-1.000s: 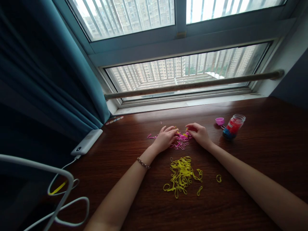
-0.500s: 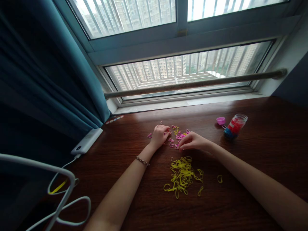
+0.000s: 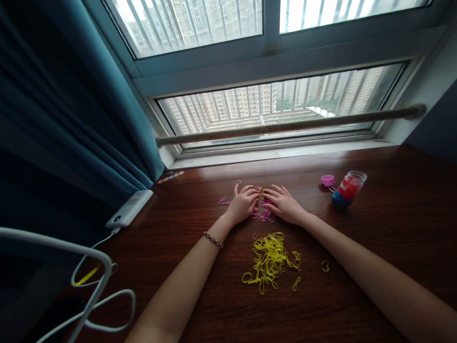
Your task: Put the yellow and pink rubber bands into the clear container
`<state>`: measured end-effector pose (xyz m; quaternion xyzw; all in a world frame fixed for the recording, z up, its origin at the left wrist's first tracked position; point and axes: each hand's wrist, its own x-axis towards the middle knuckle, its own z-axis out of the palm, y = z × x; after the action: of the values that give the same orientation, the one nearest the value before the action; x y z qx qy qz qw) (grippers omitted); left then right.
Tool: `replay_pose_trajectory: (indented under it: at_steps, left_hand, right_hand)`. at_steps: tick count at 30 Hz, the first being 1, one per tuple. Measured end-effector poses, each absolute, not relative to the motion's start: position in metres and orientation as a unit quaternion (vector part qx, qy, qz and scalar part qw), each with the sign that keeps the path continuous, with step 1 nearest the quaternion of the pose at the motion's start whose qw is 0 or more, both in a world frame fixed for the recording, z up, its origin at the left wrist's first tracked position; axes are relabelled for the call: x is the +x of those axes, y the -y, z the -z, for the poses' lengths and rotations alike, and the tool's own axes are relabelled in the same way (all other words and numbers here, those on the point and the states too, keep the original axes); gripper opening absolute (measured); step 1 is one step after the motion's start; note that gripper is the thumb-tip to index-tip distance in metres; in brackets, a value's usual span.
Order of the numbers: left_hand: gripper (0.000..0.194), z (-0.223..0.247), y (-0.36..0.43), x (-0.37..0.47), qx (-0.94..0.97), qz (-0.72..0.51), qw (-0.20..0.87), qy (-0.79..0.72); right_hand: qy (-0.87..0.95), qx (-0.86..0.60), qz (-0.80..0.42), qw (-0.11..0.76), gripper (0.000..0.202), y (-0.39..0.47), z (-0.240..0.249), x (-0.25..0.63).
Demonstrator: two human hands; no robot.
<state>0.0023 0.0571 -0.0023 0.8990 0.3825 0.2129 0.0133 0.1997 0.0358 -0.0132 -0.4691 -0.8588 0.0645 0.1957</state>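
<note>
My left hand rests on the dark wooden table with its fingers stretched to the right, over the edge of a small pile of pink rubber bands. From the other side my right hand lies over the same pile, fingers spread and pointing left. The two sets of fingertips are a short gap apart, and part of the pile is hidden under them. A few yellow bands show between the hands. Closer to me lies a bigger heap of yellow rubber bands, touched by neither hand.
At the right a clear jar with red and blue contents leans at a tilt beside a pink lid. A white power strip with a cable lies at the left by the blue curtain. A window is behind the table.
My right hand has opened from a pinch and spread flat over the pink bands. My left hand has moved slightly right, its fingers now stretched out. The yellow heap is unchanged.
</note>
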Motion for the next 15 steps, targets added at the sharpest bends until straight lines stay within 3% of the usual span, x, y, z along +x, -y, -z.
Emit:
replay_pose_trajectory:
  at_steps: [8, 15]
  left_hand:
    - [0.018, 0.0022, -0.0572, 0.0012, 0.894, -0.220, 0.009, -0.391]
    - [0.026, 0.0044, -0.0584, 0.0009, 0.905, -0.214, 0.028, -0.366]
  right_hand:
    - [0.857, -0.442, -0.086, 0.251, 0.037, -0.0391, 0.0168, 0.2029]
    - [0.856, -0.408, -0.096, 0.302, 0.033, -0.0396, 0.0197, 0.2052]
